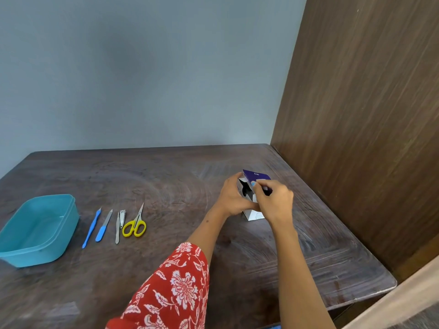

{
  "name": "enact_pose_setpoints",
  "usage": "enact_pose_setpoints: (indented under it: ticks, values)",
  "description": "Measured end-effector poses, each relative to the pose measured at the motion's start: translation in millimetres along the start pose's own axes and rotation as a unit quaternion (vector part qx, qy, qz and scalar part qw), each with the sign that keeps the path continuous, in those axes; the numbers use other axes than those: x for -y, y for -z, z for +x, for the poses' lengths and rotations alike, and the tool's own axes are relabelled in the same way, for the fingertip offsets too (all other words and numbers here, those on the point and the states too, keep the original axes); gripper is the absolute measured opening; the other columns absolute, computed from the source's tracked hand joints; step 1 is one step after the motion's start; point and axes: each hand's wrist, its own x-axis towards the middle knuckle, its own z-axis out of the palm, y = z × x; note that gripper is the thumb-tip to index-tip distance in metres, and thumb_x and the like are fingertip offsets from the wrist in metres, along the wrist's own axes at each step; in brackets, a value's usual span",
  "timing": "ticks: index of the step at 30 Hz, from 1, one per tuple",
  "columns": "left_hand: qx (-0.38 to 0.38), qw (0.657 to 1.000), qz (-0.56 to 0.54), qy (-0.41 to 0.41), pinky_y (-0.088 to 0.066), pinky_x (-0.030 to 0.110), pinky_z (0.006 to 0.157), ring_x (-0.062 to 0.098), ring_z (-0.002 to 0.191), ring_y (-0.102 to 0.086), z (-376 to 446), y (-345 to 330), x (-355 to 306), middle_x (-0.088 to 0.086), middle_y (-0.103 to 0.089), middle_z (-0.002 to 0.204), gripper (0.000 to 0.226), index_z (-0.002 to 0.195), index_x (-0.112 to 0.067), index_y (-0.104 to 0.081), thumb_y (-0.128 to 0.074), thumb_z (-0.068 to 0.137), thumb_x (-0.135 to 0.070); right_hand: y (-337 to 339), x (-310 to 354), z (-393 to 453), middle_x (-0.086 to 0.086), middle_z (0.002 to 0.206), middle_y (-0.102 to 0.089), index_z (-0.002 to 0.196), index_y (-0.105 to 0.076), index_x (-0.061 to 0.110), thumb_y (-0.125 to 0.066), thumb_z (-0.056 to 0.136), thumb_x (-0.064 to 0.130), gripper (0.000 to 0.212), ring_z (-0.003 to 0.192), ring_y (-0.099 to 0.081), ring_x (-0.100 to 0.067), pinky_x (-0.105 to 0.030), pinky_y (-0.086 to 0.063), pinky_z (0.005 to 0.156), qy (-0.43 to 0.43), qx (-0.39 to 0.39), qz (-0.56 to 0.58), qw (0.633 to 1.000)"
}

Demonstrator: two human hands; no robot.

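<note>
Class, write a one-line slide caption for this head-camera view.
Left hand steadies a small box; right hand pinches its open top flap.

Interior of a home. A dark wooden table point(166, 181) is standing with its far edge against a plain blue-grey painted wall point(142, 67) and its right edge against a tall wood-grain panel point(368, 115), like the side of a wardrobe. Personal grooming tools are lying in a row toward the left edge: a blue-handled file point(103, 226), a nail clipper point(122, 218) and yellow-handled scissors point(135, 225), beside a teal plastic container point(35, 257). A small carton point(257, 175) is standing near the right edge.
</note>
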Motion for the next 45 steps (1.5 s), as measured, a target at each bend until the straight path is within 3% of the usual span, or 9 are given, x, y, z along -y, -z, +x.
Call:
enact_pose_setpoints:
  ticks: [7, 11, 15, 21, 27, 33, 39, 43, 45]
  values:
    - [-0.021, 0.999, -0.019, -0.016, -0.040, 0.035, 0.104, 0.017, 0.123, -0.039, -7.7, 6.5, -10.7, 0.000, -0.033, 0.132, 0.100, 0.126, -0.017, -0.037, -0.080, 0.037, -0.030, -3.2, -3.2, -1.6, -0.006, 0.097, -0.072, 0.096, -0.073, 0.008, -0.062, 0.088, 0.016, 0.016, 0.082, -0.060, -0.011, -0.007, -0.036, 0.064, 0.017, 0.022, -0.014, 1.000]
    - [-0.031, 0.999, -0.028, -0.013, -0.045, 0.035, 0.099, 0.018, 0.116, -0.045, -8.8, 7.0, -13.3, 0.002, -0.034, 0.126, 0.093, 0.113, -0.023, -0.038, -0.078, 0.030, -0.038, -2.4, -2.7, -0.5, -0.008, 0.099, -0.072, 0.098, -0.072, 0.007, -0.063, 0.088, 0.015, 0.016, 0.091, -0.065, -0.018, -0.017, -0.041, 0.074, 0.015, 0.019, -0.005, 1.000]
    - [-0.025, 0.999, -0.032, -0.005, -0.051, 0.037, 0.091, 0.017, 0.111, -0.050, -11.0, 8.2, -6.4, -0.002, -0.041, 0.120, 0.085, 0.105, -0.029, -0.038, -0.079, 0.031, -0.040, -1.7, -1.0, -1.2, -0.009, 0.092, -0.073, 0.091, -0.073, 0.004, -0.064, 0.086, 0.012, 0.013, 0.082, -0.063, -0.016, -0.015, -0.041, 0.066, 0.031, 0.026, -0.017, 0.999]
    - [-0.006, 0.998, -0.055, -0.016, -0.042, 0.015, 0.072, -0.002, 0.092, -0.049, -12.9, 9.8, -2.8, -0.016, -0.049, 0.104, 0.079, 0.118, -0.021, -0.039, -0.086, 0.054, -0.012, -7.2, -3.5, -4.1, -0.010, 0.099, -0.072, 0.097, -0.073, 0.004, -0.064, 0.085, 0.010, 0.016, 0.093, -0.065, -0.020, -0.019, -0.043, 0.072, 0.046, 0.034, -0.057, 0.997]
    - [0.000, 0.998, -0.053, -0.038, -0.043, 0.020, 0.081, 0.000, 0.098, -0.051, -11.8, 10.2, -3.5, -0.022, -0.052, 0.105, 0.079, 0.118, -0.035, -0.046, -0.088, 0.054, -0.011, -9.0, -7.9, 0.0, -0.010, 0.112, -0.069, 0.108, -0.070, 0.009, -0.068, 0.081, 0.017, 0.028, 0.104, -0.062, -0.022, -0.026, -0.047, 0.081, 0.034, 0.019, -0.089, 0.995]
    - [-0.001, 0.998, -0.048, -0.033, -0.041, 0.022, 0.084, 0.005, 0.102, -0.049, -12.8, 9.1, -4.1, -0.012, -0.050, 0.112, 0.091, 0.134, -0.021, -0.042, -0.088, 0.056, -0.013, -9.2, -2.6, 2.4, -0.010, 0.103, -0.071, 0.101, -0.073, 0.009, -0.065, 0.082, 0.016, 0.022, 0.097, -0.064, -0.025, -0.029, -0.047, 0.077, 0.027, -0.027, -0.087, 0.996]
    - [0.000, 0.998, -0.042, -0.036, -0.043, 0.025, 0.087, 0.010, 0.110, -0.050, -10.8, 8.7, -1.7, -0.006, -0.052, 0.120, 0.090, 0.133, -0.022, -0.042, -0.088, 0.056, -0.012, -9.4, -0.9, 0.4, -0.012, 0.106, -0.070, 0.102, -0.073, 0.009, -0.066, 0.083, 0.015, 0.021, 0.100, -0.063, -0.026, -0.036, -0.052, 0.081, 0.043, 0.004, -0.118, 0.992]
    - [0.003, 0.998, -0.053, -0.035, -0.045, 0.027, 0.093, 0.010, 0.113, -0.049, -11.3, 8.0, -0.5, -0.007, -0.049, 0.120, 0.100, 0.139, -0.025, -0.035, -0.088, 0.056, -0.014, -14.0, -4.1, -0.3, -0.008, 0.087, -0.072, 0.085, -0.076, 0.011, -0.063, 0.081, 0.013, 0.013, 0.085, -0.064, -0.025, -0.038, -0.054, 0.075, 0.034, 0.031, -0.131, 0.990]
    - [0.002, 0.998, -0.037, -0.044, -0.046, 0.032, 0.099, 0.011, 0.113, -0.051, -11.4, 8.2, 0.0, -0.006, -0.053, 0.122, 0.097, 0.137, -0.025, -0.041, -0.088, 0.052, -0.018, -16.6, -4.9, -0.2, -0.006, 0.079, -0.071, 0.078, -0.075, 0.012, -0.061, 0.081, 0.013, 0.014, 0.077, -0.062, -0.023, -0.038, -0.054, 0.071, 0.029, 0.039, -0.140, 0.989]
